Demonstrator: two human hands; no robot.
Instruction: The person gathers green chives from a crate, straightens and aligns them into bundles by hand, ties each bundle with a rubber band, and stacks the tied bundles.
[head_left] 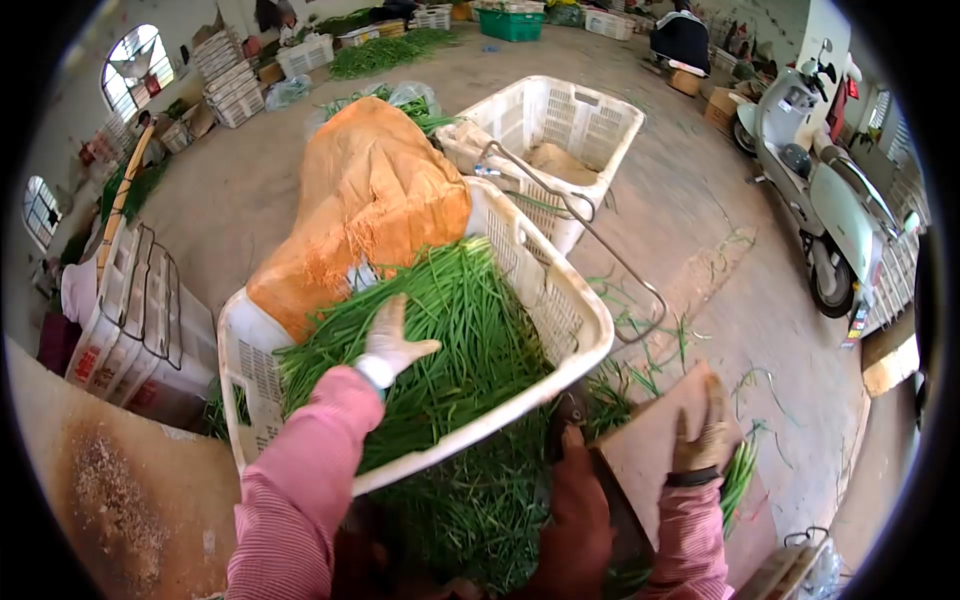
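Observation:
My left hand [392, 338], in a pale glove, rests on a heap of long thin green stalks [470, 320], which look like garlic chives. Its thumb is spread from the fingers, and no stalks show gripped in it. The heap fills a white plastic crate [590, 345], with an orange woven sack [365, 200] draped over the crate's far side. To the right, my gloved right hand [703, 435] lies over the edge of a flat brownish board [645, 445], fingers stretched out. Just beside that wrist, a bunch of green stalks [740, 475] shows, partly hidden by the sleeve.
A second white crate [600, 130] stands beyond, with a bent metal rod [610, 250] near it. Loose stalks [640, 375] litter the floor. Stacked crates [150, 330] stand left; a scooter [830, 190] is parked right. A person [680, 40] sits at the back.

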